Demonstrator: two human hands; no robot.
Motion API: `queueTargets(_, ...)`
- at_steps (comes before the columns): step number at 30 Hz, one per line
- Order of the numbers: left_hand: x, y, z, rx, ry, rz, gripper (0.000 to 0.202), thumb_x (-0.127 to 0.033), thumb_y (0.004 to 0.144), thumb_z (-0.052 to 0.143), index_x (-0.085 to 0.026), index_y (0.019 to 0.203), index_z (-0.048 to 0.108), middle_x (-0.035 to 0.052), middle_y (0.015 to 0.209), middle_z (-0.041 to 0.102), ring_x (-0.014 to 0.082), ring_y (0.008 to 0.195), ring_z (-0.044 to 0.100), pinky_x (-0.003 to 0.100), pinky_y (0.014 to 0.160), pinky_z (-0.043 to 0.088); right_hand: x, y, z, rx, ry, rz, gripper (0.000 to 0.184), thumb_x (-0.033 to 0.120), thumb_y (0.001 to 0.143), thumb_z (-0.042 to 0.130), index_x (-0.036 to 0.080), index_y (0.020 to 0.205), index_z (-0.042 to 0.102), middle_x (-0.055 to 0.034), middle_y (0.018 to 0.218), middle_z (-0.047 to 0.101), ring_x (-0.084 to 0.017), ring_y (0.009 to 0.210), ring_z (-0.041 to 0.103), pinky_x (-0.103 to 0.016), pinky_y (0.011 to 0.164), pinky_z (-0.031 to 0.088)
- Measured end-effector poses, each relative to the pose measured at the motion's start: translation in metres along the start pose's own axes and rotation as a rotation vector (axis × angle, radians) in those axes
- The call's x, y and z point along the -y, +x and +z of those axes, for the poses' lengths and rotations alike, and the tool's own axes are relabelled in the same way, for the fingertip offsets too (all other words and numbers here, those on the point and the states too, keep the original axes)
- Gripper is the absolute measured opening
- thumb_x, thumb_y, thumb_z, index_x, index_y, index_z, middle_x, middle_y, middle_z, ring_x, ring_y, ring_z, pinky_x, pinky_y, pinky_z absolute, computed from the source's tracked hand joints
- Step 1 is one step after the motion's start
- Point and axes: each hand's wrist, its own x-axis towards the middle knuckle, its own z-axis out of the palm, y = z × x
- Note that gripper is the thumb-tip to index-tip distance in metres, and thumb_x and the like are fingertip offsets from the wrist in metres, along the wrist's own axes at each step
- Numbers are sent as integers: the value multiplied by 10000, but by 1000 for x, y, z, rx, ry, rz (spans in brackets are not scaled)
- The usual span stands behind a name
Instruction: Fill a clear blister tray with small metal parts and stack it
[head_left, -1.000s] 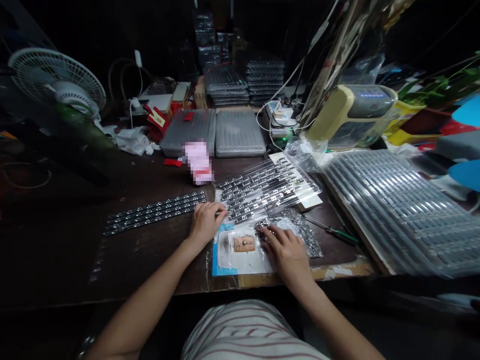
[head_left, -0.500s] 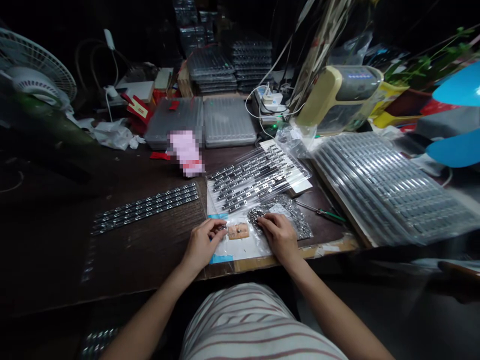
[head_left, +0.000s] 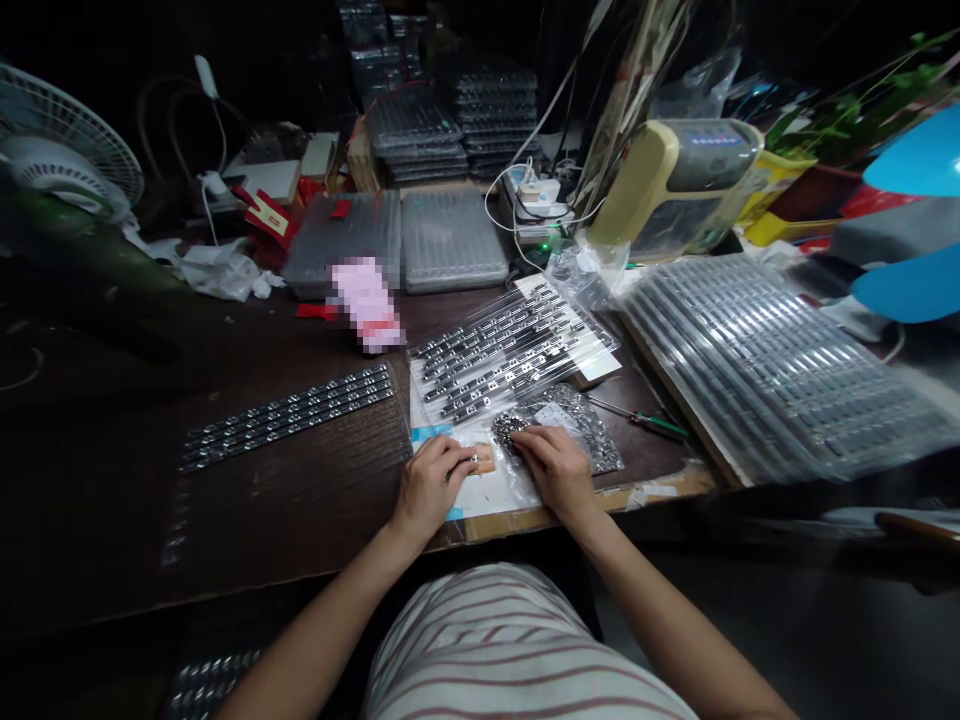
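My left hand (head_left: 431, 488) pinches a small shiny metal piece at its fingertips, beside a tan pad (head_left: 486, 458) on a white sheet (head_left: 480, 490). My right hand (head_left: 551, 468) rests at a heap of small metal parts (head_left: 510, 431), next to a clear bag of similar parts (head_left: 574, 437). Above my hands, metal strips lie in a clear plastic sleeve (head_left: 510, 365). Several loose strips of the same kind (head_left: 285, 418) lie on the dark wooden desk (head_left: 300, 500) to the left. My fingers hide part of the pad.
A green-handled screwdriver (head_left: 660, 425) lies right of the bag. A large plastic-wrapped stack of strips (head_left: 772, 370) fills the right side. Clear plastic cases (head_left: 450, 240) and a pixelated pink object (head_left: 366, 303) stand behind the sleeve. A fan (head_left: 56, 130) stands at far left.
My left hand has moved from the sleeve's lower edge down and right to the tan pad, closing toward my right hand. The whole scene has shifted left and up in view.
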Motion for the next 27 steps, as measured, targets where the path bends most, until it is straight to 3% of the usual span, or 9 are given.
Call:
queueTargets(8, -1, 1, 1, 30, 13, 18, 137, -198, 861, 573, -188, 935, 688, 50, 824, 626, 173, 808, 583, 291, 728, 481, 20, 7, 6, 47, 73, 25, 108, 293, 873, 604, 211, 832, 660, -8, 783, 696, -148, 732, 586, -296, 691, 399)
queueTargets(14, 5, 1, -2, -147, -213, -140, 102, -181, 851, 576, -186, 884, 673, 40, 885, 639, 148, 823, 611, 257, 719, 501, 37, 13, 22, 141, 3, -3, 110, 334, 850, 635, 256, 856, 712, -18, 884, 692, -158, 823, 534, -318, 729, 321)
queueTargets(18, 5, 2, -3, -159, -261, -197, 114, -195, 852, 564, -183, 889, 671, 44, 901, 629, 143, 832, 614, 227, 660, 515, 41, 13, 26, 160, -53, -9, 111, 331, 849, 634, 294, 907, 722, -26, 898, 668, -172, 859, 497, -321, 726, 303)
queueTargets(24, 4, 2, -3, -140, -277, -228, 127, -211, 849, 559, -175, 896, 672, 55, 909, 625, 141, 816, 613, 210, 606, 517, 26, 10, 10, 170, -217, -55, 302, 322, 888, 568, 266, 1182, 609, -64, 1150, 621, -221, 981, 487, -349, 765, 357)
queueTargets(27, 3, 4, -5, -118, -280, -239, 125, -213, 850, 562, -178, 886, 676, 52, 901, 632, 139, 800, 616, 209, 593, 508, 10, 5, -2, 183, -330, -76, 300, 290, 904, 538, 256, 1198, 587, -68, 1193, 609, -232, 991, 492, -352, 748, 370)
